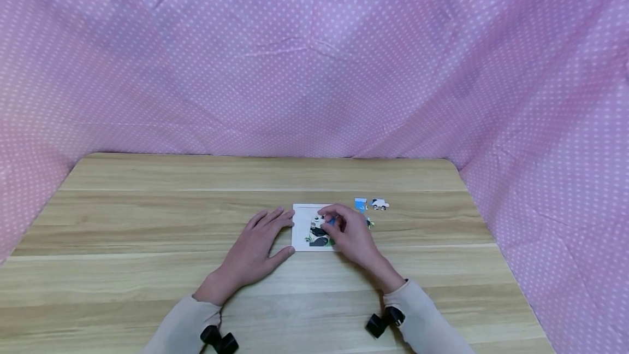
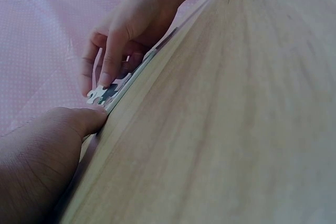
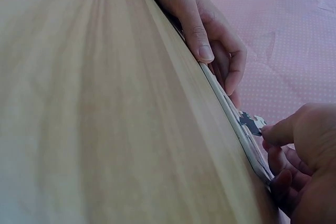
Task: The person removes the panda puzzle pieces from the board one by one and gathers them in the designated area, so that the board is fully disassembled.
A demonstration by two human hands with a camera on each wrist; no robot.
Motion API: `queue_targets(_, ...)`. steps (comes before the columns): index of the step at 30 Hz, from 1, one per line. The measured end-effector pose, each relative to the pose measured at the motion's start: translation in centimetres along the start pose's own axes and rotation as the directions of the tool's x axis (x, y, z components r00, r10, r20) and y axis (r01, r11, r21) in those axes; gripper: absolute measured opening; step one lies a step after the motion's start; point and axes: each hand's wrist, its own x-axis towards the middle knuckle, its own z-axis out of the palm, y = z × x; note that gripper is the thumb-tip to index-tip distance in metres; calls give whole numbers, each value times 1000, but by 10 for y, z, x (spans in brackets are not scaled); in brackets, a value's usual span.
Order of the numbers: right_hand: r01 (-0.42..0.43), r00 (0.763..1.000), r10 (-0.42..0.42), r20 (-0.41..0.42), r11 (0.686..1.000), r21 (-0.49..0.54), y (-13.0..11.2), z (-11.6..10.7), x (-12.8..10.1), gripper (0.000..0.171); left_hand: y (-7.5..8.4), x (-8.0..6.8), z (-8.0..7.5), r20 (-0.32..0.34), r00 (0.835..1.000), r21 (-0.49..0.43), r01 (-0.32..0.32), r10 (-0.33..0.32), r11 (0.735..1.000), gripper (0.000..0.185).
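Pinching a puzzle piece [image 3: 251, 123] over the white puzzle tray [image 1: 301, 234], my right hand [image 1: 350, 236] could misalign it; my flat left hand [image 1: 255, 247] merely steadies that tray's left edge, so it may slide on the surface [image 1: 147, 217].

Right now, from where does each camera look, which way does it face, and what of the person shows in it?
Head: above, facing forward and down at the wooden table; shows both forearms, left hand steadying the puzzle tray, right hand pinching a puzzle piece.
Left wrist: low by the table, facing the right hand; own thumb shows.
Right wrist: low, facing the left hand; own fingers show.
Both wrist views share the tray edge and piece.
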Motion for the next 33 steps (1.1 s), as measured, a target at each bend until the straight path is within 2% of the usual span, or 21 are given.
queue_targets(9, -16, 999, 14, -42, 998, -64, 0, 1, -1, 24, 1, 0, -2, 20, 1000, 1, 11, -11, 1000, 54)
queue_targets(15, -11, 997, 6, -77, 998, -56, 0, 1, -1, 21, 1, 0, -2, 29, 999, 2, 18, -18, 1000, 54)
queue_targets(33, -21, 994, 19, -106, 1000, -22, -5, -5, -1, 18, 1, 0, -2, 29, 999, -3, 20, -20, 1000, 54)
